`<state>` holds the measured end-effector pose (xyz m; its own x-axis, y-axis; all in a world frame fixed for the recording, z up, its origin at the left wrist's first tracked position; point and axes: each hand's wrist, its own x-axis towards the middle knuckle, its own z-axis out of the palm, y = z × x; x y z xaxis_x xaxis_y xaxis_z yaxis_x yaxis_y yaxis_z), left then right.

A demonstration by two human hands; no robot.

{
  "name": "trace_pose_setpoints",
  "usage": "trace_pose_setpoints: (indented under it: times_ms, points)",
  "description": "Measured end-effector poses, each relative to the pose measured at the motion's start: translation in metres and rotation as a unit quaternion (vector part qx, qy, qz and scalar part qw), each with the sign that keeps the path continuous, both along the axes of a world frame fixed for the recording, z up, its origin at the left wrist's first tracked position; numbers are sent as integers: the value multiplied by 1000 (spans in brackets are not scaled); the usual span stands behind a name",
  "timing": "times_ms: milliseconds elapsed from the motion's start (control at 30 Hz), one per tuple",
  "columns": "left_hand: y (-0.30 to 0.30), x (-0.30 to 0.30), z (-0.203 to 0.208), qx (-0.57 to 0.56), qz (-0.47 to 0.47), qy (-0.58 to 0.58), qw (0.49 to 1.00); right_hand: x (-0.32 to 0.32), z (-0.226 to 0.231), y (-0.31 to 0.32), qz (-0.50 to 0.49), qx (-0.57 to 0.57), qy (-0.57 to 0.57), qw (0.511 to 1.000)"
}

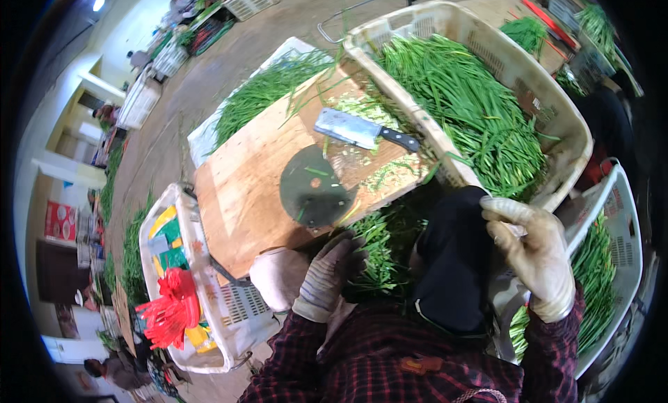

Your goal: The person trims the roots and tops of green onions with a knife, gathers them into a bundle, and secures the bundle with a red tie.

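Observation:
My left hand (330, 269), in a striped knit glove, is by the near edge of a wooden board (240, 180). Its fingers look stretched out in shadow beside loose green stalks (376, 253) below the board; nothing shows in them. To the right of my dark-clothed knee, my right hand (536, 244) is raised in a pale, stained glove. Its fingers curl in, and whatever they may pinch is too small to make out. A cleaver (351, 129) with a black handle lies on the board among pale green trimmings (390, 175), near a dark round plate (313, 187).
A large cream crate (400, 100) full of long green stalks (466, 111) adjoins the board's right side. At left, a white crate (209, 274) holds red strips (170, 309). More stalks (264, 90) lie on a white sheet beyond the board. Another crate (630, 229) stands at right. People work farther off.

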<state>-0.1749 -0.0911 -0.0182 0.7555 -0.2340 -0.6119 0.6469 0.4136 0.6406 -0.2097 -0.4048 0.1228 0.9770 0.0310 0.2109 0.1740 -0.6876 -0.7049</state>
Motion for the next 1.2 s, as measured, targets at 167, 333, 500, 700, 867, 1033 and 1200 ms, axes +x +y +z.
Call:
trace_pose_setpoints:
  times_ms: [167,333,500,700,867,1033,1200]
  points:
    - [48,46,-18,117,104,-98,983,166,-65,83,33,-283,70,956]
    - [84,89,-83,301,236,-100,918,249,-170,94,-86,-302,113,943]
    - [91,114,-86,336,164,-135,917,248,-174,98,-24,-400,186,897]
    - [88,147,-85,362,131,-164,908,258,-199,114,-26,-294,227,928]
    - [75,128,-71,549,121,-298,772,256,-189,116,-56,-287,221,930]
    - [1,104,-36,118,49,-37,991,259,-168,93,-88,-283,269,916]
    - [-36,125,-36,42,115,-26,992,264,-173,99,-25,-330,291,898]
